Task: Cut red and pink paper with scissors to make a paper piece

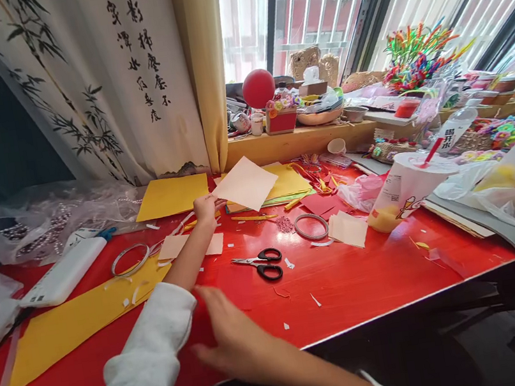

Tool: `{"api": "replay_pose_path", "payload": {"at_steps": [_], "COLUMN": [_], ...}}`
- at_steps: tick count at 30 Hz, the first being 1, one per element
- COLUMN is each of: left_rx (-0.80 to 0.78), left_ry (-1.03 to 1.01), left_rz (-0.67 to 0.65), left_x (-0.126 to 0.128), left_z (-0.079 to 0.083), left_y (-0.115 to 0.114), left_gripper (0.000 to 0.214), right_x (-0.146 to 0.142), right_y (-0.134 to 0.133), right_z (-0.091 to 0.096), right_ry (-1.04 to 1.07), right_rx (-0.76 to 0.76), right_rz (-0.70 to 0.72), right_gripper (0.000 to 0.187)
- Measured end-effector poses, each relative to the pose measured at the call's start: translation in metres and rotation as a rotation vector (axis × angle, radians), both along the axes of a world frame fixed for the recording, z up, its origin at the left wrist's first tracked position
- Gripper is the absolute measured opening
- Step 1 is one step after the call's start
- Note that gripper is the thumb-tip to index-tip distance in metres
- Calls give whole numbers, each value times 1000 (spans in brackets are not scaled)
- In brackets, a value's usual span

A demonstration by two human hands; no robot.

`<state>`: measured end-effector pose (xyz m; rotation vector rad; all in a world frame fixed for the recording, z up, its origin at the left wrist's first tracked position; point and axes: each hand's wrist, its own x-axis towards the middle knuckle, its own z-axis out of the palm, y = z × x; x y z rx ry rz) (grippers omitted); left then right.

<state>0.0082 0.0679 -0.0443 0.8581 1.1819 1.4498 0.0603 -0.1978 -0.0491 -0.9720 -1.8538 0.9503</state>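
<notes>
Out over the far part of the red table, my left hand (pixel 206 210) pinches a corner of a cream paper square (pixel 247 185). The square is held up, tilted, in front of some yellow paper. My right hand (pixel 235 338), slightly blurred, hovers by the left sleeve near the front edge, thumb and fingers apart, holding nothing. Black-handled scissors (pixel 263 264) lie between the hands and the table's middle, blades to the left. Cream paper pieces (pixel 214 244) lie beneath my left forearm. More cream squares (pixel 349 229) are at the right, beside a silvery ring (pixel 311 227).
Yellow sheets (pixel 65 331) and a white box-like device (pixel 64 273) lie at the left, near another ring (pixel 131 259). A drink cup (pixel 405 190) with a red straw stands right. Paper scraps dot the red table (pixel 349 289). Clutter fills the windowsill.
</notes>
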Motion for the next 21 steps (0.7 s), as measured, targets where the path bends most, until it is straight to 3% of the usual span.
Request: {"api": "replay_pose_path", "payload": {"at_steps": [2, 5, 8, 11, 14, 17, 21], "left_rx": [-33, -67, -85, -107, -132, -122, -29], "left_ry": [-9, -18, -33, -61, -99, -130, -139], "left_rz": [-3, 14, 57, 71, 48, 44, 54], "left_x": [6, 7, -2, -11, -19, -22, -19], "left_z": [4, 12, 21, 29, 35, 39, 44], "left_y": [9, 22, 33, 43, 51, 55, 49], "left_gripper": [29, 35, 33, 36, 36, 19, 17], "right_x": [-19, -32, -25, -13, -8, -9, -12], "right_y": [0, 0, -3, -13, -31, -47, -54], "right_z": [-7, -7, 5, 18, 19, 7, -11], "right_ry": [114, 160, 152, 229, 260, 151, 1], "right_rx": [-88, -121, -44, -30, -80, -136, -103], "right_rz": [-32, -179, -202, -206, -108, 72, 209], "right_gripper": [69, 43, 21, 17, 17, 13, 9]}}
